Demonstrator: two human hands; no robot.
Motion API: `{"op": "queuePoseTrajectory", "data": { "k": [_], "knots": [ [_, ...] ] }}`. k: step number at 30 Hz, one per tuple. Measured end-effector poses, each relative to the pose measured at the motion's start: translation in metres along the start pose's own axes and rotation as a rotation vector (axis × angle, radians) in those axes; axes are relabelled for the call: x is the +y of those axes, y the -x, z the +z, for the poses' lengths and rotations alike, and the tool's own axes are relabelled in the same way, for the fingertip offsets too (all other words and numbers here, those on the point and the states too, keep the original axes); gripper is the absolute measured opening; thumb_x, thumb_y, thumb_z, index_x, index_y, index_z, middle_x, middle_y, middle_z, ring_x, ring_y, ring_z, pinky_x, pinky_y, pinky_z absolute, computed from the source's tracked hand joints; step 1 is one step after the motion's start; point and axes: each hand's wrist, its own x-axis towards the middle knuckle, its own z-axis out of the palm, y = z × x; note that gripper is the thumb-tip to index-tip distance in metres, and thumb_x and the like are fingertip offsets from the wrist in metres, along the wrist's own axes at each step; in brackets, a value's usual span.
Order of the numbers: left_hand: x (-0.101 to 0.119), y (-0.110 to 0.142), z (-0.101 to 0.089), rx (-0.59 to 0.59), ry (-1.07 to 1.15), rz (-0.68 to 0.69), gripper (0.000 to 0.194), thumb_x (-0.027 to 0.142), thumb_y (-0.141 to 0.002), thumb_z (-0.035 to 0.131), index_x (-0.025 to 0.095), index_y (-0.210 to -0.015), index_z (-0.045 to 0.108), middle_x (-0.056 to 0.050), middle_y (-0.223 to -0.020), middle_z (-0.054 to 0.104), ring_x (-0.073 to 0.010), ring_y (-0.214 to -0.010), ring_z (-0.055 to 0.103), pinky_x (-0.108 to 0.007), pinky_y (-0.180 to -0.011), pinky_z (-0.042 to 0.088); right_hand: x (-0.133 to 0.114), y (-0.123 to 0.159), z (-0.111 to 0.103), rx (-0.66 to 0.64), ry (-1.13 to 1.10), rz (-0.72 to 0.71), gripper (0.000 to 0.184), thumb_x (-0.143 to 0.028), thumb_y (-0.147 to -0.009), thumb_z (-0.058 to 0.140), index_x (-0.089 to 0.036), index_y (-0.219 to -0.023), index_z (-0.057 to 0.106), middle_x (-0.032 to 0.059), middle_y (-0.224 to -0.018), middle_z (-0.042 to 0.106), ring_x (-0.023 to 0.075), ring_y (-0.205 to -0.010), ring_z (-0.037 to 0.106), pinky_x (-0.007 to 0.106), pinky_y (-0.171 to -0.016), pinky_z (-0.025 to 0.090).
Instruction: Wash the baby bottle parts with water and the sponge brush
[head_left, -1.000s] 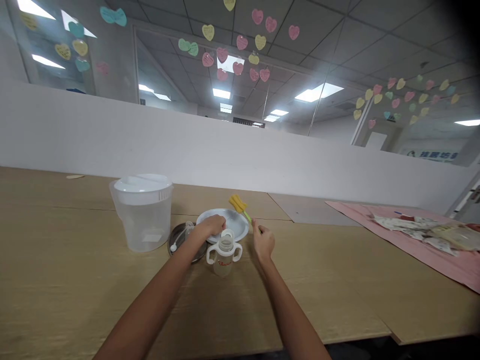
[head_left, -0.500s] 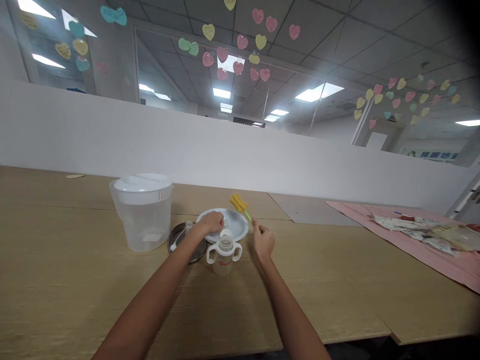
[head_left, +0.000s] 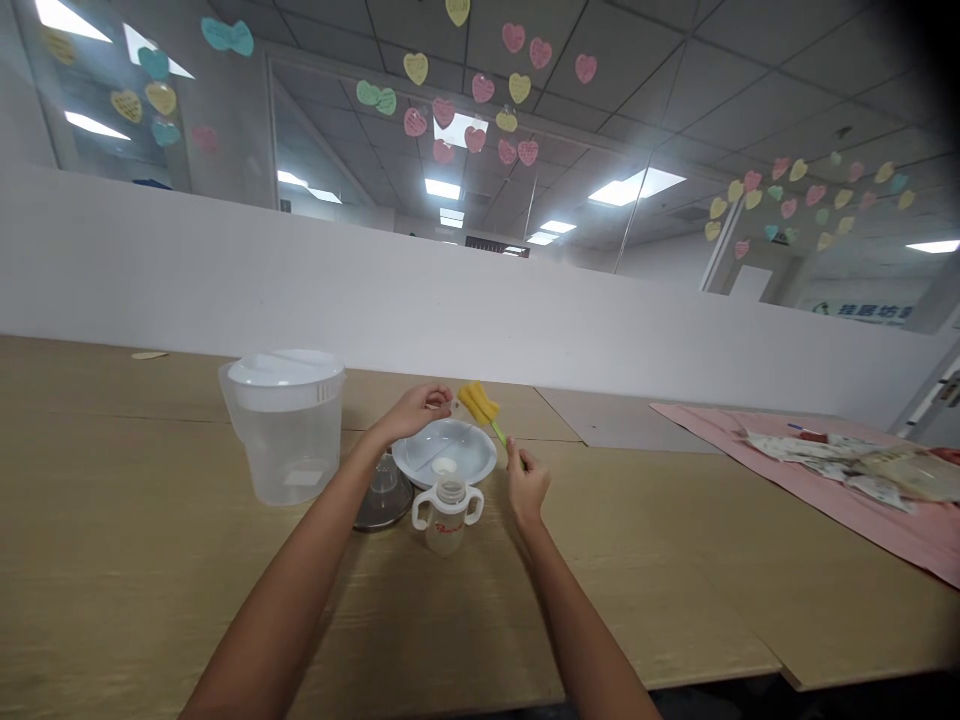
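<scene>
My right hand (head_left: 525,483) is closed round the green handle of a bottle brush with a yellow sponge head (head_left: 478,401), held tilted over the white plate (head_left: 427,452). My left hand (head_left: 416,408) is raised above the plate's far rim, fingers pinched on a small clear piece I cannot name, close to the sponge head. A small white ring piece (head_left: 445,466) lies on the plate. In front of the plate stands an open baby bottle with two white handles (head_left: 447,510). A clear dome-shaped cap (head_left: 385,476) rests on a dark metal lid (head_left: 382,506) to its left.
A clear plastic pitcher with a white lid (head_left: 285,424) stands at the left on the wooden table (head_left: 150,560). A pink cloth (head_left: 825,480) with several packets lies at the right. A white partition (head_left: 480,310) runs behind the table.
My left hand lifted off the plate with a small clear piece and rose toward the sponge head. The ring piece on the plate is now uncovered. The right hand barely moved.
</scene>
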Motion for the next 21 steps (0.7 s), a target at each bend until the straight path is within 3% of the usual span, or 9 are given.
{"op": "queuePoseTrajectory", "data": {
  "k": [6,11,16,21],
  "knots": [
    [0.011,0.003,0.0,-0.018,0.166,-0.033,0.028,0.03,-0.067,0.058,0.015,-0.088,0.049,-0.002,-0.084,0.06,-0.0124,-0.08,0.055,-0.024,-0.07,0.042,-0.001,-0.001,-0.002,0.127,0.035,0.073,0.054,-0.059,-0.079,0.035,-0.016,-0.047,0.04,-0.0046,-0.046,0.032,0.0083,-0.051,0.029,0.02,-0.051,0.024],
    [0.014,0.004,-0.001,-0.049,0.18,-0.05,0.027,0.029,-0.069,0.057,0.016,-0.092,0.049,-0.003,-0.09,0.061,-0.0124,-0.084,0.055,-0.024,-0.072,0.043,-0.002,0.0,-0.002,0.051,0.029,0.009,0.053,-0.059,-0.078,0.037,-0.015,-0.049,0.043,-0.005,-0.047,0.033,0.0081,-0.051,0.029,0.02,-0.051,0.024],
    [0.015,0.005,-0.002,-0.049,0.141,-0.036,0.027,0.028,-0.07,0.056,0.016,-0.093,0.05,-0.004,-0.093,0.062,-0.0135,-0.088,0.055,-0.026,-0.076,0.043,0.0,0.0,-0.002,0.135,0.034,0.053,0.053,-0.058,-0.08,0.033,-0.015,-0.049,0.043,-0.0043,-0.048,0.035,0.0082,-0.051,0.029,0.02,-0.051,0.024],
    [0.017,0.005,-0.003,-0.049,0.126,-0.049,0.026,0.029,-0.07,0.055,0.016,-0.092,0.049,-0.003,-0.092,0.061,-0.0131,-0.086,0.056,-0.026,-0.074,0.043,0.0,0.001,-0.001,0.059,0.063,-0.026,0.052,-0.058,-0.079,0.036,-0.015,-0.049,0.042,-0.0054,-0.048,0.032,0.0077,-0.051,0.026,0.021,-0.051,0.023]
  ]
}}
